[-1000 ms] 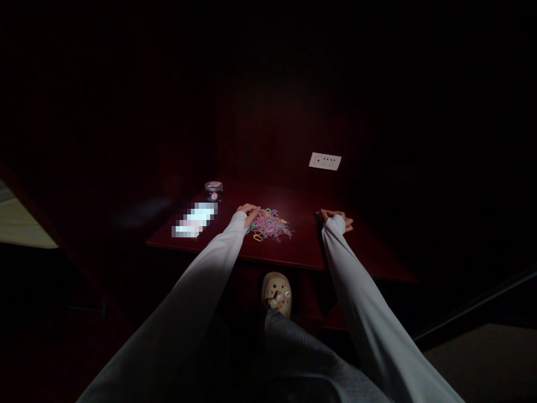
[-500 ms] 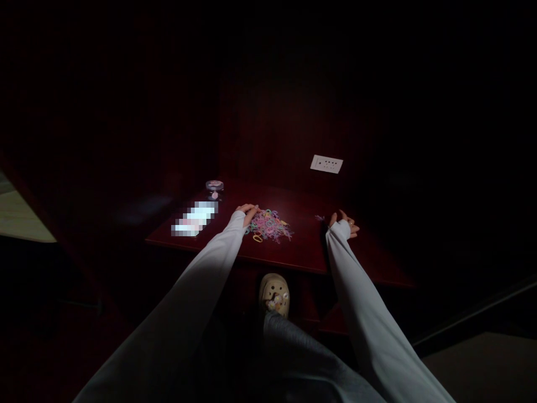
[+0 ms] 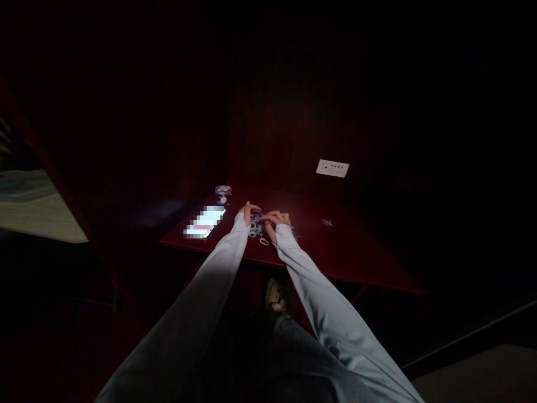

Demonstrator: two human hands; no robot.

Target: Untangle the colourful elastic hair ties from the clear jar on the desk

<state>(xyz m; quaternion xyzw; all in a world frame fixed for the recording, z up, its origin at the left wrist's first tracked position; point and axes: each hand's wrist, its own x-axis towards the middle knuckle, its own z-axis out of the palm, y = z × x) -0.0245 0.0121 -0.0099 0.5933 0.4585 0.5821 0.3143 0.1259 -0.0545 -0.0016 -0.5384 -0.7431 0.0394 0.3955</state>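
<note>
Small colourful elastic hair bands (image 3: 254, 228) lie in a pile on the dark red table, partly hidden by my hands. At the pile's left edge rests my left hand (image 3: 249, 210), its fingers stretched toward the bands and apart. My right hand (image 3: 278, 219) reaches over the pile from the right, fingers and thumb spread and pointing left; nothing can be made out in it. A yellow band (image 3: 264, 242) lies at the near side of the heap. Off to the right sits a separate little group of purple bands (image 3: 326, 223).
A lit phone-like screen (image 3: 205, 221), pixelated, lies on the left of the table (image 3: 356, 257). Behind it stands a small clear jar (image 3: 223, 194) with a lid. A white socket plate (image 3: 333, 168) is on the back panel. Below the table edge shows a clog (image 3: 277, 295).
My right hand has moved left from beside the purple bands to over the pile. My left hand stays at the pile's left edge. The view has shifted slightly.
</note>
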